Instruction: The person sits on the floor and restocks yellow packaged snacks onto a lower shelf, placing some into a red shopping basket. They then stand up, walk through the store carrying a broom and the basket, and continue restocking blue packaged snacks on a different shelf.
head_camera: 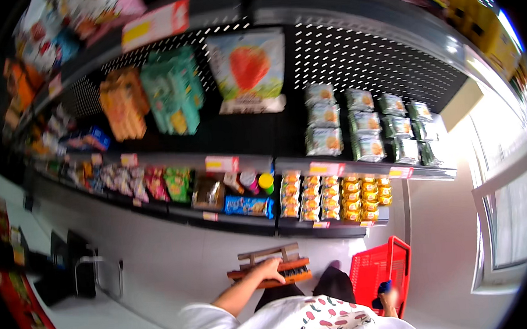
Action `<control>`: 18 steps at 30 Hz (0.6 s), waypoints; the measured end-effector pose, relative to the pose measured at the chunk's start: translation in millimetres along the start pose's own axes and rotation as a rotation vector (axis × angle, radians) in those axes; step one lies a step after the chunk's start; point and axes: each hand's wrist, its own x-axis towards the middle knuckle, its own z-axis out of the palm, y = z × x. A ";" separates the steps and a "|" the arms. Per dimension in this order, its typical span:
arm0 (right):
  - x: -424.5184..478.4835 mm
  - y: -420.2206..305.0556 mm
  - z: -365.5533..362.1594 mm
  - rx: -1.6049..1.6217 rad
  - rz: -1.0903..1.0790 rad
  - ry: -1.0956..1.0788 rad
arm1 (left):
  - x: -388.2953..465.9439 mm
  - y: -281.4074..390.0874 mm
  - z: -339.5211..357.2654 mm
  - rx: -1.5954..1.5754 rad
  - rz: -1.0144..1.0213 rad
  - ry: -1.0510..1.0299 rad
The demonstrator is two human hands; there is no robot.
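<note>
My left hand (270,271) grips a small slatted wooden rack (294,272), shaped like a little bench, low in front of my body. At my right side, my right hand (388,298) is closed around something dark blue, apparently on the handle of a red plastic shopping basket (365,269); blur hides the exact grip. Beyond them, the lower shelf holds a blue snack packet (249,206), gold-wrapped packs (352,199) and orange-and-white packs (290,194). A large pouch with a strawberry picture (248,69) stands on the shelf above, left of rows of small green-and-silver packets (323,119).
Black store shelving (244,154) spans the view ahead, its front edges bearing price tags. A window (510,225) lies at the right. Metal-framed chair legs (98,272) and a counter with a red edge (26,314) are at the left.
</note>
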 end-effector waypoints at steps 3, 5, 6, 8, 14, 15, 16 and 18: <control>-1.8 -26.3 -14.4 -0.159 -0.402 0.026 | -37.2 -6.6 -4.2 -0.158 0.007 0.117; 9.7 -32.9 -3.2 -0.144 -0.620 0.071 | -71.2 13.4 -19.8 -0.127 -0.040 0.181; 17.0 -34.1 3.9 -0.103 -0.688 0.071 | -84.7 15.7 -22.0 -0.206 -0.052 0.194; 31.3 -40.5 23.1 -0.080 -0.792 0.040 | -117.5 34.3 -26.7 -0.282 -0.111 0.291; 55.9 -41.3 64.0 -0.248 -1.072 -0.053 | -209.3 75.6 -31.4 -0.426 -0.339 0.540; 54.6 -42.8 64.8 -0.278 -1.071 -0.076 | -226.1 95.9 -43.2 -0.516 -0.427 0.508; 52.1 -53.2 65.3 -0.401 -0.885 -0.245 | -236.7 86.7 -36.9 -0.553 -0.446 0.527; 45.9 -60.3 60.2 -0.248 -0.699 -0.315 | -255.6 72.7 -31.7 -0.620 -0.464 0.572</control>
